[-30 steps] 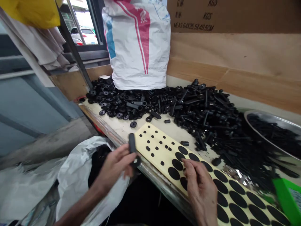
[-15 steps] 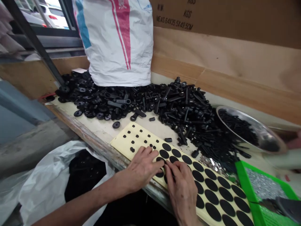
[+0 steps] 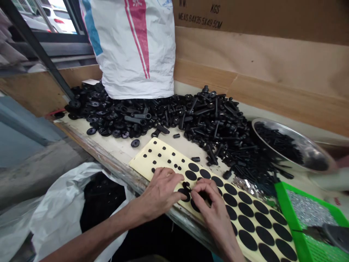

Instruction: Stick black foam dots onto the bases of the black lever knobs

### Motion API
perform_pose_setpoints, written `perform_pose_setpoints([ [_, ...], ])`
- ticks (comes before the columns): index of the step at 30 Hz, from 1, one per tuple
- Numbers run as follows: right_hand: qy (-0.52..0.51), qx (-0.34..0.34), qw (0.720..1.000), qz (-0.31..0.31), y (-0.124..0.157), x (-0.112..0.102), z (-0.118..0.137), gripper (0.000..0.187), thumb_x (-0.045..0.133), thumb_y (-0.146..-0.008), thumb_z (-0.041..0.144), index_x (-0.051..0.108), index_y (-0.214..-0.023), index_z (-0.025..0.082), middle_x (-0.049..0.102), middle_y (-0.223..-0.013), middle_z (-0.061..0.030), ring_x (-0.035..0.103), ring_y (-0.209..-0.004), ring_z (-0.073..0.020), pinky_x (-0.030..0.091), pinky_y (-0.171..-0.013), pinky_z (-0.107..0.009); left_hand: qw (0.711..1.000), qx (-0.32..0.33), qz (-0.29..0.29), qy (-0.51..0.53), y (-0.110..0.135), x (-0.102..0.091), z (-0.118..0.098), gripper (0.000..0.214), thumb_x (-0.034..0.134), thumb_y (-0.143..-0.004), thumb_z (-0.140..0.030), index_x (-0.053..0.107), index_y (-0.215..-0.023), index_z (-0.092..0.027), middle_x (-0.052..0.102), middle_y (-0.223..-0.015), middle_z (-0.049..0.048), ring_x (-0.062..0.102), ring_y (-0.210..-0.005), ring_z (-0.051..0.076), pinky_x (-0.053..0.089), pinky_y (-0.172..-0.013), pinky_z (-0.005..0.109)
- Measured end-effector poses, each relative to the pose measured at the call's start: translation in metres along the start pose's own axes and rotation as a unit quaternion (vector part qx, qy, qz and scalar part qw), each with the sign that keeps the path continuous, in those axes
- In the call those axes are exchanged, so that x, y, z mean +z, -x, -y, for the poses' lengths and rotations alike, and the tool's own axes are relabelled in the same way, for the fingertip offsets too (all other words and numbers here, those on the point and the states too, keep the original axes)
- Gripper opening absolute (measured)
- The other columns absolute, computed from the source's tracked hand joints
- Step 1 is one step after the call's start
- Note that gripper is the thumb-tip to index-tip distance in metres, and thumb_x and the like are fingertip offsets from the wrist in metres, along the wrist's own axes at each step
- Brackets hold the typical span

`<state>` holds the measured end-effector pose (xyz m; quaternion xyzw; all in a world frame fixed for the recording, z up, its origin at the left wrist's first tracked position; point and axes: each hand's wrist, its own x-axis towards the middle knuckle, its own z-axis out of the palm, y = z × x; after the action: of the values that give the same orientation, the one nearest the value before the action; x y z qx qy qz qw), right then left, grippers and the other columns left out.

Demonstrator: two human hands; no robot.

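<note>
Pinning sticker sheet (image 3: 160,154) flat under open left hand (image 3: 160,185), keeping it steady; right hand (image 3: 215,205) curled over black dot (image 3: 195,205), grip unclear.

The left grip (image 3: 160,191), earlier holding a black plastic bar, now lies flat on the dotted adhesive sheet (image 3: 144,163), close beside the right grip (image 3: 212,211).

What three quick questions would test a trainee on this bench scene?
1. True or false: the left hand and right hand both rest on the cream sheet of black discs.
2. What fills the green tray? A) black washers B) small silver pieces C) cream sheets
3. Fill the blank: the steel bowl holds long black ____.

Key: 1 true; 2 B; 3 screws
</note>
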<state>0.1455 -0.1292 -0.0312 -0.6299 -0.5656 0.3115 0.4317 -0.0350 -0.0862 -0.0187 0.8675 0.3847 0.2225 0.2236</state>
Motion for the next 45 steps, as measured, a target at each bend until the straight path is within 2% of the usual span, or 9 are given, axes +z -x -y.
perform_pose_setpoints([
  [6, -0.110, 0.042, 0.993, 0.027, 0.003, -0.012, 0.009, 0.019, 0.066, -0.079, 0.041, 0.067, -0.075, 0.022, 0.061, -0.096, -0.0048, 0.056, -0.095, -0.0227, 0.043, -0.087, -0.035, 0.987, -0.062, -0.006, 0.149, -0.013, -0.009, -0.004, 0.010, 0.058, -0.087, -0.023, 0.067, -0.084, -0.023, 0.070, -0.100, 0.0024, 0.056, -0.099, 0.022, 0.032, -0.094, 0.040],
  [12, -0.193, 0.087, 0.972, -0.105, 0.010, -0.010, 0.004, 0.041, 0.070, -0.077, 0.042, 0.065, -0.114, 0.023, 0.061, -0.107, -0.0059, 0.058, -0.095, -0.0205, 0.047, -0.085, -0.034, 0.940, -0.141, -0.034, 0.310, -0.028, -0.013, -0.021, 0.012, 0.063, -0.081, -0.025, 0.067, -0.071, -0.020, 0.070, -0.094, 0.0039, 0.055, -0.099, 0.022, 0.036, -0.092, 0.035],
  [17, -0.110, 0.023, 0.988, -0.107, 0.008, -0.026, -0.002, 0.020, 0.064, -0.083, 0.041, 0.067, -0.078, 0.022, 0.059, -0.084, -0.0014, 0.055, -0.079, -0.0165, 0.044, -0.071, -0.027, 0.904, -0.176, -0.011, 0.389, -0.040, -0.008, -0.033, 0.012, 0.064, -0.078, -0.027, 0.067, -0.072, -0.017, 0.068, -0.091, 0.0063, 0.057, -0.090, 0.021, 0.041, -0.080, 0.029],
  [25, -0.038, -0.062, 0.981, -0.181, 0.007, -0.048, -0.016, 0.018, 0.063, -0.084, 0.033, 0.063, -0.070, 0.022, 0.059, -0.077, -0.0014, 0.057, -0.072, -0.0166, 0.044, -0.066, -0.026, 0.924, -0.140, 0.036, 0.355, -0.070, 0.010, -0.044, 0.016, 0.065, -0.078, -0.031, 0.069, -0.071, -0.016, 0.066, -0.081, 0.0041, 0.057, -0.084, 0.019, 0.042, -0.077, 0.026],
  [31, 0.029, -0.182, 0.896, -0.405, 0.009, -0.037, -0.024, 0.007, 0.066, -0.082, 0.020, 0.063, -0.076, 0.020, 0.058, -0.081, -0.0024, 0.055, -0.071, -0.0145, 0.043, -0.062, -0.025, 0.987, -0.019, -0.021, 0.157, -0.124, 0.030, -0.029, 0.030, 0.048, -0.090, -0.020, 0.064, -0.115, -0.020, 0.062, -0.105, 0.0073, 0.053, -0.096, 0.022, 0.040, -0.088, 0.037],
  [33, 0.029, -0.215, 0.878, -0.426, 0.008, -0.037, -0.026, 0.005, 0.065, -0.082, 0.016, 0.063, -0.080, 0.019, 0.057, -0.081, -0.0025, 0.056, -0.072, -0.0142, 0.043, -0.063, -0.025, 0.994, 0.035, -0.027, 0.097, -0.148, 0.041, -0.018, 0.035, 0.048, -0.084, -0.006, 0.068, -0.108, -0.021, 0.059, -0.110, 0.0081, 0.048, -0.103, 0.024, 0.035, -0.095, 0.044],
  [39, 0.010, -0.154, 0.900, -0.409, 0.009, -0.041, -0.038, 0.003, 0.064, -0.085, 0.022, 0.063, -0.083, 0.020, 0.058, -0.085, -0.0025, 0.056, -0.079, -0.0153, 0.042, -0.073, -0.028, 0.981, 0.059, -0.018, 0.184, -0.182, 0.036, 0.002, 0.024, 0.050, -0.083, -0.008, 0.071, -0.089, -0.019, 0.060, -0.103, 0.0073, 0.053, -0.099, 0.021, 0.040, -0.093, 0.040],
  [42, -0.096, -0.075, 0.914, -0.386, 0.006, -0.040, -0.036, 0.027, 0.067, -0.082, 0.031, 0.061, -0.107, 0.021, 0.059, -0.097, -0.0044, 0.057, -0.084, -0.0169, 0.045, -0.075, -0.031, 0.965, 0.026, -0.020, 0.261, -0.160, 0.012, 0.002, 0.023, 0.044, -0.090, -0.018, 0.065, -0.099, -0.015, 0.063, -0.095, 0.0090, 0.060, -0.083, 0.017, 0.049, -0.075, 0.032],
  [45, -0.222, -0.021, 0.938, -0.265, 0.001, -0.035, -0.020, 0.067, 0.070, -0.079, 0.037, 0.039, -0.137, 0.025, 0.058, -0.112, -0.0078, 0.059, -0.093, -0.0199, 0.050, -0.076, -0.034, 0.917, -0.005, 0.036, 0.398, -0.120, -0.002, -0.009, 0.022, 0.053, -0.090, -0.033, 0.062, -0.096, -0.014, 0.066, -0.087, 0.0085, 0.061, -0.067, 0.015, 0.049, -0.062, 0.027],
])
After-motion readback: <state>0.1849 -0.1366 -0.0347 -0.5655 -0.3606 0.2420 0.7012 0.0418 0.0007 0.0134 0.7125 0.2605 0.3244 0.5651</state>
